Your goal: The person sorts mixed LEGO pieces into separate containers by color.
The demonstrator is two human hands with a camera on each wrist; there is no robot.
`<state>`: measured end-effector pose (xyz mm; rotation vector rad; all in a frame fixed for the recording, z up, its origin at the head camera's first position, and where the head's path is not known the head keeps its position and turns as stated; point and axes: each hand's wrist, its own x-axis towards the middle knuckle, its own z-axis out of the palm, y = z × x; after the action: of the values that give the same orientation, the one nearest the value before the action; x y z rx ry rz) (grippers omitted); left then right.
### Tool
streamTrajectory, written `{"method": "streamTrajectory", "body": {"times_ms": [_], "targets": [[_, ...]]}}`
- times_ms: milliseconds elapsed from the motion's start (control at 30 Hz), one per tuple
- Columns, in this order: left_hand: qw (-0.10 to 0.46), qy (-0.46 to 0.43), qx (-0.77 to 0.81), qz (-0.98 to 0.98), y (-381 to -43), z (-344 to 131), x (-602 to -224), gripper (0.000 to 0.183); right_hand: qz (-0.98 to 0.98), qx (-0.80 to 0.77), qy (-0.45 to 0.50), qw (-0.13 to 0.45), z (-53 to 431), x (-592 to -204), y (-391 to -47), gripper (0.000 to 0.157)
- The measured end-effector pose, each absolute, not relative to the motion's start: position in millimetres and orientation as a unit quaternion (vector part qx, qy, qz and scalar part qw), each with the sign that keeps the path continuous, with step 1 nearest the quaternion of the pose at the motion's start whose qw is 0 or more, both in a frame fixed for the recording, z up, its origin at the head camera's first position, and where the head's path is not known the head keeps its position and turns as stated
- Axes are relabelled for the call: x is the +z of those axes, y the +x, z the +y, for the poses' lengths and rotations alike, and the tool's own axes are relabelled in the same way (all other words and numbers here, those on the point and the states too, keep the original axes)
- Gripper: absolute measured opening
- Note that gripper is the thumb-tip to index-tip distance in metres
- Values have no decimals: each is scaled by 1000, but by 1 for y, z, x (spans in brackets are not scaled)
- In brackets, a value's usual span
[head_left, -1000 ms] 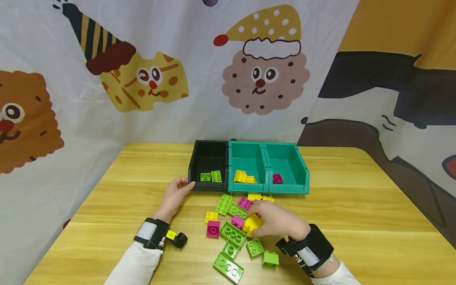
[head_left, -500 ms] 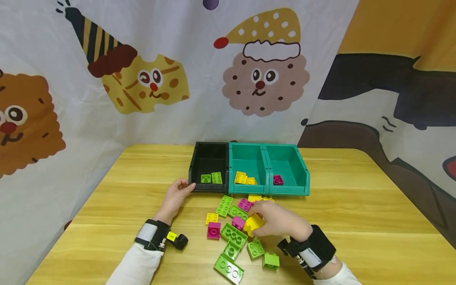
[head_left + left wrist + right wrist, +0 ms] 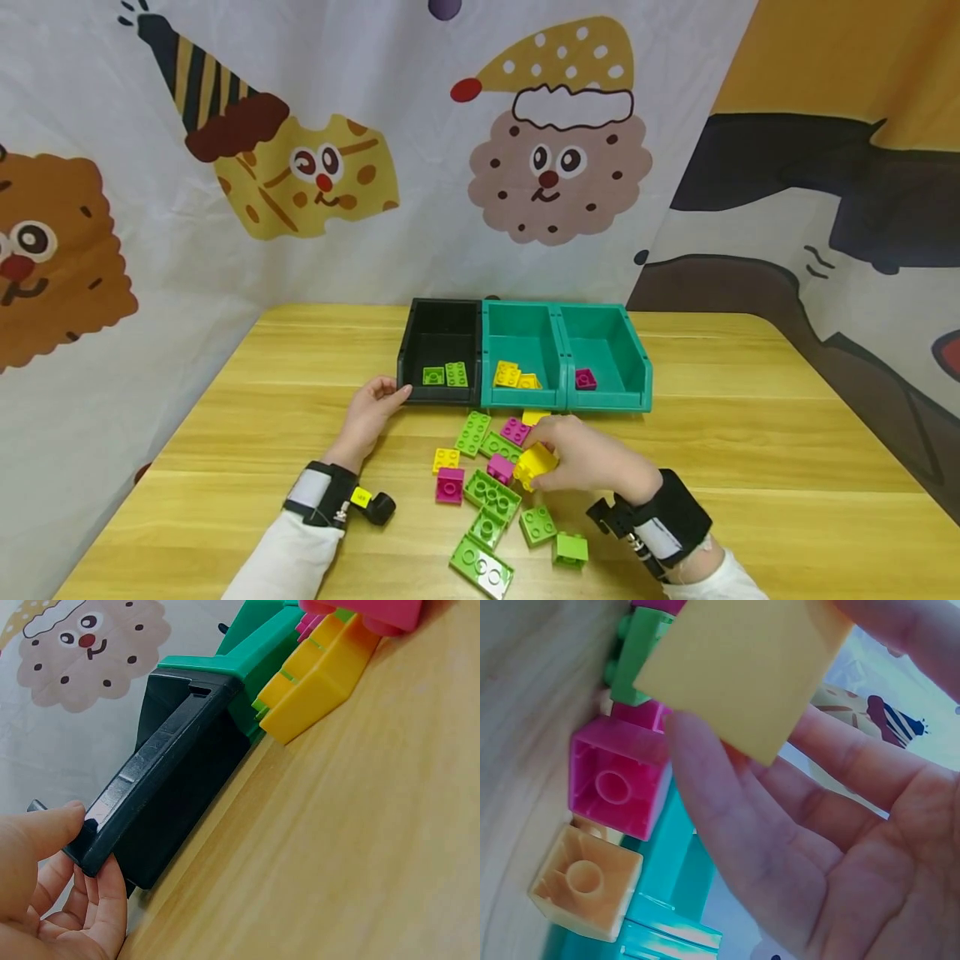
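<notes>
My left hand (image 3: 367, 421) grips the front left corner of the black bin (image 3: 438, 395), and the left wrist view shows the thumb on the rim (image 3: 131, 784) with fingers curled below. Between the thumb and fingers of my right hand (image 3: 596, 457) is a yellow toy building brick (image 3: 536, 467), whose smooth face (image 3: 742, 667) fills the top of the right wrist view. Close by the held brick lie a pink brick (image 3: 501, 468) and a green brick (image 3: 500, 447). Part of a yellow brick (image 3: 536, 417) shows behind the right hand, which hides whatever lies under it.
Two teal bins (image 3: 527, 397) adjoin the black one; yellow bricks (image 3: 507, 374) sit in the middle bin and a pink one (image 3: 585, 379) in the right. Green bricks (image 3: 455, 374) lie in the black bin. Several loose bricks, including green (image 3: 492, 495), spread across the wooden table (image 3: 285, 392).
My right hand has shifted slightly to the right and up with the yellow brick, now covering another yellow brick behind it. The left hand keeps its hold on the black bin.
</notes>
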<state>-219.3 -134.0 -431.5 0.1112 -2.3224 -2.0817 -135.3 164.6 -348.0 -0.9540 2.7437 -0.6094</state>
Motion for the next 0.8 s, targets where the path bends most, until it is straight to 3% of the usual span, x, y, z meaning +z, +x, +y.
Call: {"method": "streamTrajectory", "body": {"times_ms": [467, 800], "targets": [[13, 35, -666, -745, -220, -134, -431, 20, 943, -200, -263, 21, 167, -329, -152, 37], [8, 37, -667, -744, -219, -133, -431, 21, 947, -231, -220, -48, 166, -334, -189, 45]]}}
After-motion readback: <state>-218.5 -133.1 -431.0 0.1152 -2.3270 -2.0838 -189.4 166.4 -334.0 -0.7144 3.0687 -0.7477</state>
